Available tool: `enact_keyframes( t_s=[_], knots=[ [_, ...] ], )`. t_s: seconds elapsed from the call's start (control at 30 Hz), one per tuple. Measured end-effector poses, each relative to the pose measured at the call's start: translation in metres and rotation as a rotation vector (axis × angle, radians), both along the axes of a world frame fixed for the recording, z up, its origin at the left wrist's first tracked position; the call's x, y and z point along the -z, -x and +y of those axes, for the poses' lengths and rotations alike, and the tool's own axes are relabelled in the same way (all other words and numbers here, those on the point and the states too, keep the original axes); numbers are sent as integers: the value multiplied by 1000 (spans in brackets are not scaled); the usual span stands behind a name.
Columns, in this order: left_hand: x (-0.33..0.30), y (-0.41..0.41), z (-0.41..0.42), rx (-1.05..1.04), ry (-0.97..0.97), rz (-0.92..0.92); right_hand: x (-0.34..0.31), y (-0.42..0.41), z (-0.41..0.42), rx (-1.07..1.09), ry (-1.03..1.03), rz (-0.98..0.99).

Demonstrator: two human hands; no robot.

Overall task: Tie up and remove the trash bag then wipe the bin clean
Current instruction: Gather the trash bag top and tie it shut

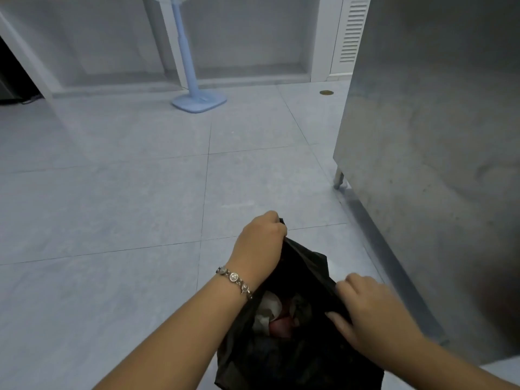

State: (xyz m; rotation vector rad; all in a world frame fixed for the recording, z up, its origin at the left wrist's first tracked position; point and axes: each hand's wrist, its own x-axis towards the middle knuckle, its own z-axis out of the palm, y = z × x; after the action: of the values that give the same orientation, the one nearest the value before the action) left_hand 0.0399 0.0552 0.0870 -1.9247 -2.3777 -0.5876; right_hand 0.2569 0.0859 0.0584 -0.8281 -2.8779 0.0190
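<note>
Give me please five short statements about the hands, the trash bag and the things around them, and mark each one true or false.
1. The left hand grips the far edge of the black trash bag. True.
2. The bag is already knotted shut. False: its mouth is open and crumpled trash shows inside.
3. A bracelet sits on the right wrist. False: it is on the left wrist; the right hand holds the near right edge of the bag.
4. A light blue fan stand is on the tiled floor beyond the bag. True.
5. A metal cabinet stands to the left of the bag. False: it stands on the right.
</note>
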Motion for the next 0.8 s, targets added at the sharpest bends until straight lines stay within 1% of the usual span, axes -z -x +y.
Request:
enact_keyframes(
  t_s=[0.03, 0.07, 0.1, 0.13, 0.17, 0.27, 0.3, 0.33, 0.4, 0.43, 0.53, 0.6, 0.63, 0.7, 0.73, 0.8],
  knots=[
    [-3, 2, 5, -4, 8, -23, 7, -7, -10, -141, -70, 23],
    [-6, 4, 9, -11, 7, -42, 13, -10, -22, -249, -112, -20],
    [-9, 6, 14, -21, 3, -58, 21, -14, -31, -286, -125, -81],
    [-11, 8, 18, -33, -1, -70, 25, -18, -34, -256, -85, -184],
    [-12, 10, 21, -44, -1, -79, 24, -20, -31, -143, 7, -298],
    [-10, 16, 26, -74, 2, -102, 17, -33, 3, 359, 423, -620],
    [-8, 17, 26, -81, 1, -113, 15, -38, 14, 461, 530, -703],
    [-5, 17, 26, -87, -1, -125, 14, -42, 23, 516, 635, -753],
    [-1, 17, 25, -93, -1, -149, 20, -44, 25, 591, 823, -694],
    [0, 16, 24, -92, -1, -159, 23, -45, 21, 602, 868, -669],
    [4, 14, 23, -92, -30, -187, 15, -43, 8, 522, 872, -610],
    [6, 9, 21, -85, -59, -209, -6, -36, 7, 496, 855, -474],
    [7, 5, 19, -74, -76, -220, -19, -31, 9, 478, 789, -403],
    [7, -4, 14, -51, -129, -257, -48, -16, 10, 417, 522, -270],
    [6, -8, 12, -39, -163, -277, -63, -5, 10, 385, 412, -178],
    [2, -13, 7, -19, -218, -304, -84, 18, 7, 263, 275, 43]
  ],
)
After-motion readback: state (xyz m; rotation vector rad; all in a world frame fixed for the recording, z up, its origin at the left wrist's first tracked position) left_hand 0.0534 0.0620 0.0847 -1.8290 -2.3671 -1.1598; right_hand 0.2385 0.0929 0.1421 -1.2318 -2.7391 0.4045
